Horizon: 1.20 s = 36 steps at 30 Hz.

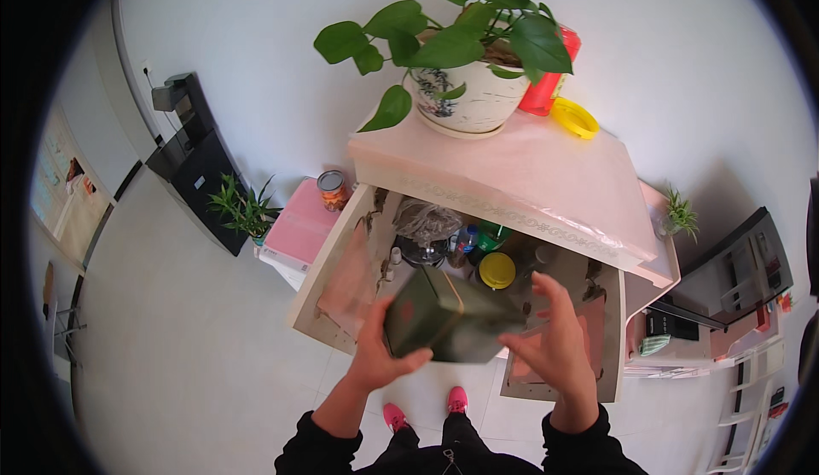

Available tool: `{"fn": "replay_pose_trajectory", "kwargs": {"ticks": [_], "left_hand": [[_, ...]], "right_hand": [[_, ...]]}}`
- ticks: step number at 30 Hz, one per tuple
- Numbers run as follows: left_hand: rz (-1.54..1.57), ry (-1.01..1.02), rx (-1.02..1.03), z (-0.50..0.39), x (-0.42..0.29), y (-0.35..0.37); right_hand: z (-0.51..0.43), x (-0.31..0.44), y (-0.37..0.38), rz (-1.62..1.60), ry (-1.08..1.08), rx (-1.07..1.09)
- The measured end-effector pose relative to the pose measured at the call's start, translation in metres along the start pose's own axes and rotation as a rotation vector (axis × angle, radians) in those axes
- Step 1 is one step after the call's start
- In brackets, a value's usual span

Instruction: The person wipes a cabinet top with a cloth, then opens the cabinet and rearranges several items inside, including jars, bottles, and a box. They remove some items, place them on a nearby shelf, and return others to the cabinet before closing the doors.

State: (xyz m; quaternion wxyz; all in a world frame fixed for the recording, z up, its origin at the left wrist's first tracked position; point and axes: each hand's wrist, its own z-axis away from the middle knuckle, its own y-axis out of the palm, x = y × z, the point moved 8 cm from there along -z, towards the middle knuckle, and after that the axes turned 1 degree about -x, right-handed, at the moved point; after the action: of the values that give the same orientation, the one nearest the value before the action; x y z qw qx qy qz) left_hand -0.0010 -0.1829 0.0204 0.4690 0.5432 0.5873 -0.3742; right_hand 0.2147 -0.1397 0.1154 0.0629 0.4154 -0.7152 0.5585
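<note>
My left hand (384,353) grips the left end of a dark green box (448,318), thumb at its lower edge. The box is slightly blurred and held in front of a cabinet whose two doors (349,264) stand open. At the box's right end is my right hand (550,341), fingers spread; its thumb is near the box, and whether it touches cannot be told. Inside the cabinet, behind the box, are a yellow-lidded jar (497,270), a clear plastic bag (427,219), a blue-capped bottle (468,237), a green bottle (492,235) and small white bottles (395,256).
On the cabinet top (512,155) stand a potted leafy plant (467,97), a red container (544,91) and a yellow ring-shaped lid (574,118). Left is a pink box (304,225) with a can (333,190) and a small plant (243,209). A television (736,270) stands at right.
</note>
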Motion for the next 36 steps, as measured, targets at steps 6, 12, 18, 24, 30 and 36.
{"fn": "replay_pose_trajectory", "kwargs": {"ticks": [6, 12, 18, 24, 30, 36], "left_hand": [[-0.236, -0.281, 0.486, 0.075, 0.075, 0.033], [-0.446, -0.225, 0.716, 0.091, 0.126, 0.042], [-0.556, -0.232, 0.310, 0.085, 0.181, 0.012], [-0.517, -0.608, 0.423, 0.138, 0.241, -0.018], [-0.498, -0.618, 0.320, 0.155, 0.246, -0.044], [-0.531, -0.717, 0.227, 0.176, 0.278, -0.066]], "right_hand": [[0.060, 0.003, 0.103, -0.192, -0.151, 0.597], [0.110, -0.040, 0.183, 0.144, -0.049, 0.768], [0.076, -0.132, 0.247, 0.140, 0.129, 0.634], [-0.006, -0.221, 0.331, 0.226, 0.237, 0.377], [-0.055, -0.273, 0.421, 0.294, 0.286, 0.382], [-0.076, -0.296, 0.472, 0.283, 0.369, 0.403]]}}
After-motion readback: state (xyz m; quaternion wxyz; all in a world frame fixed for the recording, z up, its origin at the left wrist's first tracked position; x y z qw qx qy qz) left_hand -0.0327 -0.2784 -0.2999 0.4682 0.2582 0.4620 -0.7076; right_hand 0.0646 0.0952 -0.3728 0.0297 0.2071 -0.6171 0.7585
